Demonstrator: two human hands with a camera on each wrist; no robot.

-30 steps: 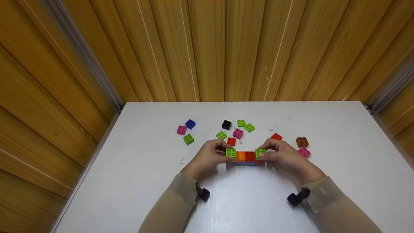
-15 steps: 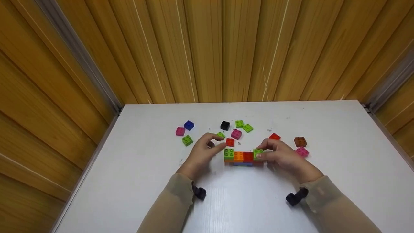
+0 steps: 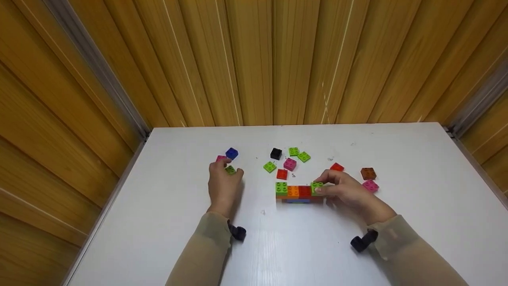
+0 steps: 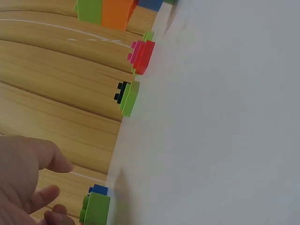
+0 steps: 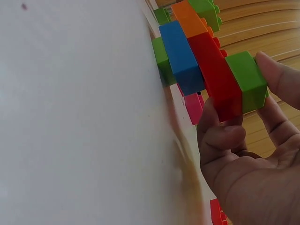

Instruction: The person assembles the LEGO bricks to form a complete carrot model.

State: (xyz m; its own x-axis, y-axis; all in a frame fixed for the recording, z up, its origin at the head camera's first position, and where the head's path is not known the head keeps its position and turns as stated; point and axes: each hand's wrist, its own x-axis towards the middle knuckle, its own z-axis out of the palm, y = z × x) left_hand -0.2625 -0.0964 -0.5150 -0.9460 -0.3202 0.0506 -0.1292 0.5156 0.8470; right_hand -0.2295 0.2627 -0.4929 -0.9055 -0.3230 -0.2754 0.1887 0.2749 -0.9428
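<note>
My left hand (image 3: 223,186) reaches over a loose green brick (image 3: 230,170), its thumb and index finger spread apart. In the left wrist view nothing is between them, and that green brick lies just below the fingers. A pink brick (image 3: 221,158) is partly covered by the fingertips; a dark blue brick (image 3: 231,153) lies beyond. My right hand (image 3: 349,194) pinches the green brick (image 5: 247,79) on the right end of a built toy-brick piece. That piece has an orange brick (image 5: 188,18) and a red brick (image 5: 215,77) over a blue brick (image 5: 182,58), with green under the blue.
Behind the built piece lie a red brick (image 3: 282,174), a black brick (image 3: 276,153), a pink brick (image 3: 290,164) and several flat green bricks. To the right are another red brick (image 3: 337,167), a brown brick (image 3: 368,173) and a pink brick (image 3: 370,186). Panelled walls enclose the white table (image 3: 158,222).
My left hand has let go of the built piece's left end and moved left to the loose green brick. My right hand has kept its hold on the right end.
</note>
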